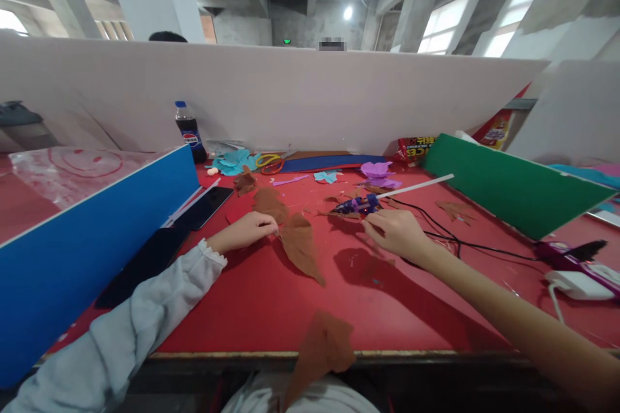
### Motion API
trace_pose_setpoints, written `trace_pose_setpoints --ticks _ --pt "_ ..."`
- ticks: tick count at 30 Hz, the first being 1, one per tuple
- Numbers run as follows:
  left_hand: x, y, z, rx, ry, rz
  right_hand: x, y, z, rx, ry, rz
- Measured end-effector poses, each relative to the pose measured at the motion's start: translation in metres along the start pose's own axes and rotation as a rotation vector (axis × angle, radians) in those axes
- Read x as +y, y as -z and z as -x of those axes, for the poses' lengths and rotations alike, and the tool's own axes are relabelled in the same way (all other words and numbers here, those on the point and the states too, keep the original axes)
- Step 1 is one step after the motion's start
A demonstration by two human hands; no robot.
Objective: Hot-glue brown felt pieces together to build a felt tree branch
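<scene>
My left hand point(252, 231) is closed in a pinch at the edge of a brown leaf-shaped paper piece point(301, 244), which hangs out to its right above the table. Another brown paper piece point(271, 204) lies just behind the fingers. My right hand point(398, 232) has its fingers curled around the handle side of a dark blue glue gun point(357, 205); the handle is mostly hidden. The nozzle points left, and a long white glue stick point(416, 186) juts from its back. A brown paper piece point(325, 342) lies at the front edge, over my lap.
Blue point(121, 206) and green point(513, 187) boards flank the red table point(271, 316). Two dark phones or tablets lie left. Behind are a cola bottle point(190, 132), scissors point(271, 162), turquoise paper point(236, 161) and purple petals point(378, 173). Black cables run right to a power strip point(576, 264).
</scene>
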State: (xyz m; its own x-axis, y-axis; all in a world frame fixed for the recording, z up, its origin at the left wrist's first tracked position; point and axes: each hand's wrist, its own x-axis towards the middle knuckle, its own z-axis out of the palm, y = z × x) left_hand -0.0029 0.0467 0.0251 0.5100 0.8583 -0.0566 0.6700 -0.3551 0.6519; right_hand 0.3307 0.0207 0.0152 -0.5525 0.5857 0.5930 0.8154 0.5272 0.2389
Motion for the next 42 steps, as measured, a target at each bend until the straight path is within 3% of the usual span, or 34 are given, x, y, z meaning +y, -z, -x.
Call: trace_pose_setpoints --ticks 3,7,11,13,17,22,28,31,34,37,42 --pt "0.002 0.001 0.003 0.002 0.093 0.116 -0.009 -0.004 -0.007 -0.028 0.047 -0.009" --pt "0.001 0.002 0.003 0.047 0.067 0.006 -0.020 -0.007 -0.016 0.019 0.093 -0.031" --pt "-0.002 -0.003 0.002 -0.083 -0.062 -0.134 -0.022 -0.006 -0.017 0.071 0.106 -0.039" --pt "-0.002 -0.008 0.002 -0.087 -0.164 -0.216 -0.020 -0.006 -0.015 0.062 0.106 -0.038" --pt "0.002 -0.015 0.002 -0.025 -0.266 -0.383 -0.020 -0.010 -0.011 -0.040 0.049 -0.067" --pt "0.005 -0.012 0.004 0.067 -0.296 -0.521 -0.036 -0.017 -0.021 -0.281 -0.060 -0.228" --pt "-0.012 0.014 0.004 0.172 -0.138 -0.473 -0.068 -0.019 -0.045 -0.485 -0.095 -0.285" --pt "-0.023 0.026 0.006 0.161 -0.099 -0.442 -0.078 -0.019 -0.054 -0.528 -0.119 -0.268" --pt "-0.031 0.032 0.010 0.075 -0.131 -0.463 -0.082 -0.022 -0.058 -0.550 -0.144 -0.246" --pt "-0.036 0.031 0.011 -0.002 -0.177 -0.515 -0.083 -0.026 -0.059 -0.575 -0.149 -0.253" --pt "-0.043 0.024 0.008 0.012 -0.165 -0.570 -0.084 -0.029 -0.061 -0.588 -0.170 -0.259"
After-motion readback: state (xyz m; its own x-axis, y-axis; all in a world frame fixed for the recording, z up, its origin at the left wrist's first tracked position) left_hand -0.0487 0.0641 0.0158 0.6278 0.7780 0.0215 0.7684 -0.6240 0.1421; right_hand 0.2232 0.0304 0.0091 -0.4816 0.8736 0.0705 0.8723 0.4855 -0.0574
